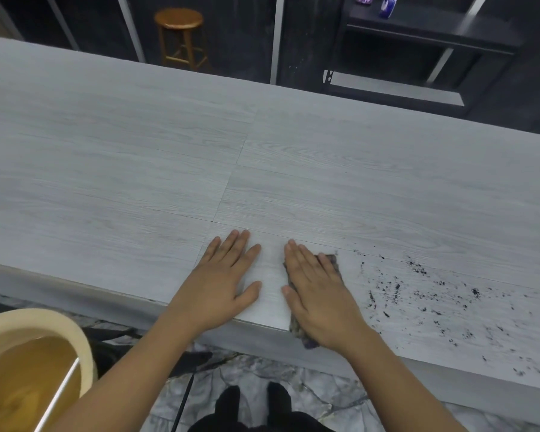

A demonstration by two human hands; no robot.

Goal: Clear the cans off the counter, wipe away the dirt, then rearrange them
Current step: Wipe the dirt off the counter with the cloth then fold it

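Two hands are being pressed flat on the grey surface (293, 157) at lower centre. The left hand (222, 282) is lying open, gripping nothing. The right hand (320, 294), fingers extended, is pinning a dark cloth (331, 260) against the near edge. Black dirt (424, 294) is lying scattered at lower right, beside the cloth.

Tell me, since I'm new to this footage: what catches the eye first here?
Two hands lie flat near the counter's front edge: the left hand bare on the surface, the right hand pressing a dark cloth. Right of the cloth, black dirt specks scatter across the grey top. A cream bucket of brownish water sits lower left.
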